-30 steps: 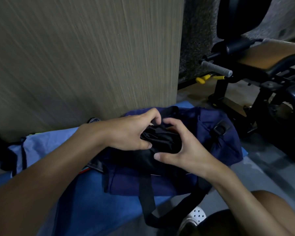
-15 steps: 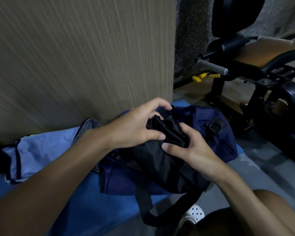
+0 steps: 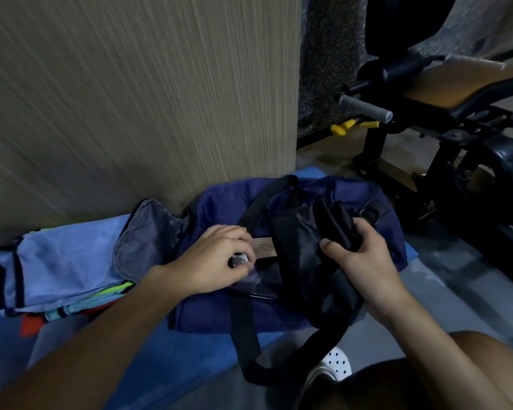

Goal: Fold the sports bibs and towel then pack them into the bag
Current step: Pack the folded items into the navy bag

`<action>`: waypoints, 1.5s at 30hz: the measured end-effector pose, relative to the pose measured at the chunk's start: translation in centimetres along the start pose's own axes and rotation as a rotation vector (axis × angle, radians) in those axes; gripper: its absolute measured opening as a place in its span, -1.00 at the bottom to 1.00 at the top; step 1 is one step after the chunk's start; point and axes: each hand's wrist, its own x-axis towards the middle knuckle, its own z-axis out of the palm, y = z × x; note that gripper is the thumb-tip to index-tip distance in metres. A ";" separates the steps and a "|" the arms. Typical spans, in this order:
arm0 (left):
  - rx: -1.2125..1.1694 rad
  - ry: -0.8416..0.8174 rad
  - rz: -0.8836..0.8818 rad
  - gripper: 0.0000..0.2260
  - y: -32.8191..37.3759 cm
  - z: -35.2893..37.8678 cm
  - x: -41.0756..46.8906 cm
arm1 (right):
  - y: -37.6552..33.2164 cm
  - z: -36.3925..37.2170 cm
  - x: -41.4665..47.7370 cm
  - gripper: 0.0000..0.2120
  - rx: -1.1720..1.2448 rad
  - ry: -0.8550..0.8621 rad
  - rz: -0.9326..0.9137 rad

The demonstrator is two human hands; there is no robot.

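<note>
Head view, bibs [image 3: 65, 261]: one folded stack is lying just beside the duffel bag [image 3: 219, 205].
Left hand [image 3: 216, 258]: is pinching one small white tag [image 3: 240, 258].
Duffel bag: one, navy, is lying on the blue mat [image 3: 166, 350].
Right hand [image 3: 359, 255]: is gripping one bunch of black fabric [image 3: 299, 241].

Dim light. Beige grained panel [image 3: 131, 99] across left and centre, ending at a vertical edge. Beyond it, speckled grey wall [image 3: 323, 69]. To the right, black exercise machine [image 3: 373, 143] with tan seat pad [image 3: 456, 84], grey handle [image 3: 365, 108], yellow knobs [image 3: 341, 129] low behind. Mottled grey floor [image 3: 444, 291] below it.
</note>
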 end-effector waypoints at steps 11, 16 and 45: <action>0.270 -0.235 -0.132 -0.54 -1.1 1.4 -0.5 | -0.2 0.2 -0.2 -0.82 0.038 -0.023 0.057; 0.009 -0.019 -0.179 -0.49 -0.8 -0.7 0.7 | -0.3 0.6 -0.5 -0.81 0.132 -0.076 0.044; 0.160 0.061 -0.022 -0.34 -0.9 -7.7 3.6 | 4.5 12.1 6.3 -0.53 0.135 -0.069 0.318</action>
